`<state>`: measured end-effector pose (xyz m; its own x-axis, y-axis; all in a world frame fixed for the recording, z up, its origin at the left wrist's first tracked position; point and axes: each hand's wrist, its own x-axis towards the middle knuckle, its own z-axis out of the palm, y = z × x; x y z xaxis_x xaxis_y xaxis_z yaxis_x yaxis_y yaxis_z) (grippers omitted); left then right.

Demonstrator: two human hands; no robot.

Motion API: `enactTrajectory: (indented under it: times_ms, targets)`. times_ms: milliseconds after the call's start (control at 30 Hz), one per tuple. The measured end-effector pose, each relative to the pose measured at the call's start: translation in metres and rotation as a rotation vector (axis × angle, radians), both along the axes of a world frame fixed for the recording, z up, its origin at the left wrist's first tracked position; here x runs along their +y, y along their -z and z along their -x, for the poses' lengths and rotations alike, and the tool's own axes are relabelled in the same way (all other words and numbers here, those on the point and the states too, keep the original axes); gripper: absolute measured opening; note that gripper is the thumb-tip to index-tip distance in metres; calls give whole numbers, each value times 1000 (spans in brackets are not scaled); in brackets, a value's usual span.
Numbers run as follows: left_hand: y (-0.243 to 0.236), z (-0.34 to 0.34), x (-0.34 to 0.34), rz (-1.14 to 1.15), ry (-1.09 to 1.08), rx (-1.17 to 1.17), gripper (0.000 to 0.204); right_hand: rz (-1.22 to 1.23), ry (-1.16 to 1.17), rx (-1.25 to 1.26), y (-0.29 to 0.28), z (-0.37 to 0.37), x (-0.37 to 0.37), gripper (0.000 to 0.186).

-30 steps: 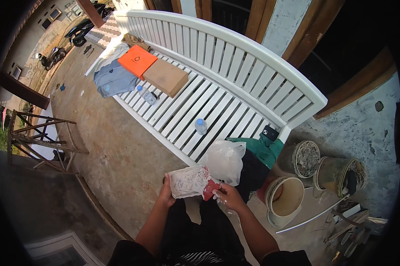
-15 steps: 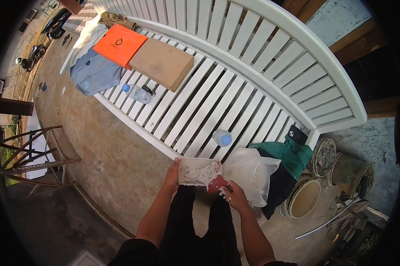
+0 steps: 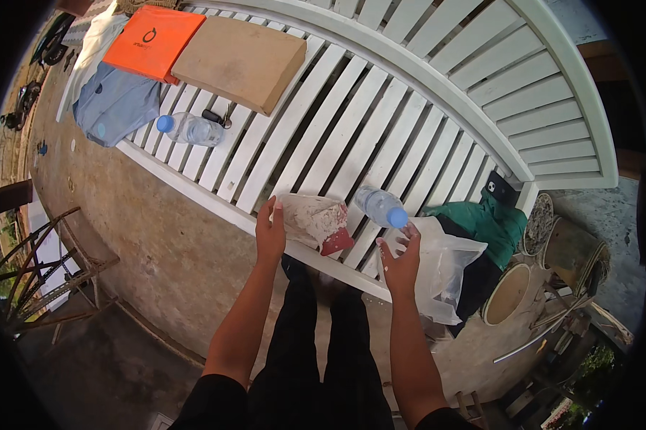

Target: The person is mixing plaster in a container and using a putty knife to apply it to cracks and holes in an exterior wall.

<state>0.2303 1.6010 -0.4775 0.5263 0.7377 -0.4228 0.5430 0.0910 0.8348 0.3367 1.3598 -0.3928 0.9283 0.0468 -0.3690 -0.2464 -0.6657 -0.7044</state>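
Note:
A small, shallow, tray-like thing (image 3: 305, 217), smeared with crumbly white stuff, is at the bench's front edge. A flat red piece (image 3: 336, 242) lies at its right end, partly coated in white. My left hand (image 3: 271, 228) grips its left edge, with the fingers partly hidden. My right hand (image 3: 402, 259) is apart from it, thumb and fingers spread, white bits on the fingertips. The fingers are close to the blue cap of a clear bottle (image 3: 379, 204) lying on the slats; I cannot tell whether they touch.
On the white slatted bench (image 3: 323, 122) lie a cardboard box (image 3: 240, 61), an orange packet (image 3: 153, 43), blue-grey cloth (image 3: 115, 104), another bottle (image 3: 192, 130) and keys (image 3: 226, 118). To the right are a plastic bag (image 3: 437, 269), green cloth (image 3: 491, 226), a phone (image 3: 500, 188) and buckets (image 3: 507, 294).
My right hand has let go of the red piece and moved right toward the bottle. The white-smeared thing has moved forward over the bench with my left hand. The view has shifted.

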Motion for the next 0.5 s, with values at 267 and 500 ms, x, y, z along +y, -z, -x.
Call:
enactTrajectory:
  times_ms: [267,500]
  targets:
    - [-120,-70,-34,-198,469,-508,47,-166,-308,-282,25,-46,33,87]
    - [-159,-106,-31,-569,1053,-559,37,-184,-397,-194,-3,-54,34,65]
